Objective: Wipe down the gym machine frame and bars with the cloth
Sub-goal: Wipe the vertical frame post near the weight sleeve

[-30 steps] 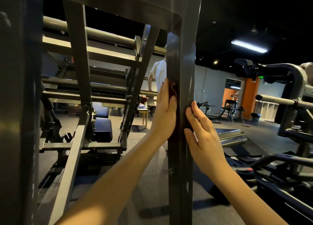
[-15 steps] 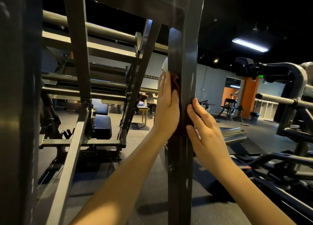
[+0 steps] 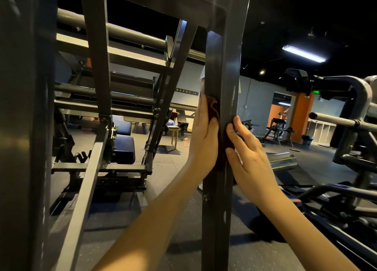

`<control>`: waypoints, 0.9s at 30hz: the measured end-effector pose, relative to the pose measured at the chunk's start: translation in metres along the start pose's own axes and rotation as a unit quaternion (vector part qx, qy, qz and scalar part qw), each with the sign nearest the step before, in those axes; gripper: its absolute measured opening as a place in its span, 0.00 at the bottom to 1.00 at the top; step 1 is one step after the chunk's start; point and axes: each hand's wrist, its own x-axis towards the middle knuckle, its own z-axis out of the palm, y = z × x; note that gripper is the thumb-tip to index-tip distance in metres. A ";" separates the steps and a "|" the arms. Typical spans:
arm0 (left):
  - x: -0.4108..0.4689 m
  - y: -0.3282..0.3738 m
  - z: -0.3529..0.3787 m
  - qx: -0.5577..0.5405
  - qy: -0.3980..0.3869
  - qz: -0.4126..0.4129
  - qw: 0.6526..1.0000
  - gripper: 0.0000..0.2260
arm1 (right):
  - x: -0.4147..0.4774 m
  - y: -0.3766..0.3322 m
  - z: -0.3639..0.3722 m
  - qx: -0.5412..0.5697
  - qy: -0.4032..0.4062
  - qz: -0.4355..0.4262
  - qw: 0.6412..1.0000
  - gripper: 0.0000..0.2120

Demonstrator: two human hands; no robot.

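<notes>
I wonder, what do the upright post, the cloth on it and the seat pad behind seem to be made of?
Upright post: likely grey painted steel; flat faces with a dull sheen and scuffs.
Cloth: soft dark reddish fabric; it folds and wrinkles.
Seat pad: probably vinyl over foam; smooth, rounded edges.

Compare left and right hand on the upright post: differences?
The left hand lies flat on the left face of the upright post, fingers together; the right hand sits on its right edge, fingers spread. The left hand presses the dark red cloth to the post; whether the right hand touches cloth is unclear. The left hand reaches higher than the right hand. Both have straight fingers on the post.
</notes>
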 end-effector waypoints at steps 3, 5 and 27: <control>-0.014 -0.009 -0.008 -0.012 -0.036 -0.029 0.999 0.29 | 0.000 -0.002 0.003 0.001 0.008 -0.002 1.000 0.26; -0.003 0.000 -0.011 0.000 -0.044 -0.026 0.999 0.28 | -0.001 -0.002 0.003 0.002 0.005 0.000 1.000 0.26; 0.046 0.087 -0.002 0.339 0.108 0.234 0.905 0.16 | 0.024 -0.022 -0.032 0.213 0.072 0.114 0.968 0.19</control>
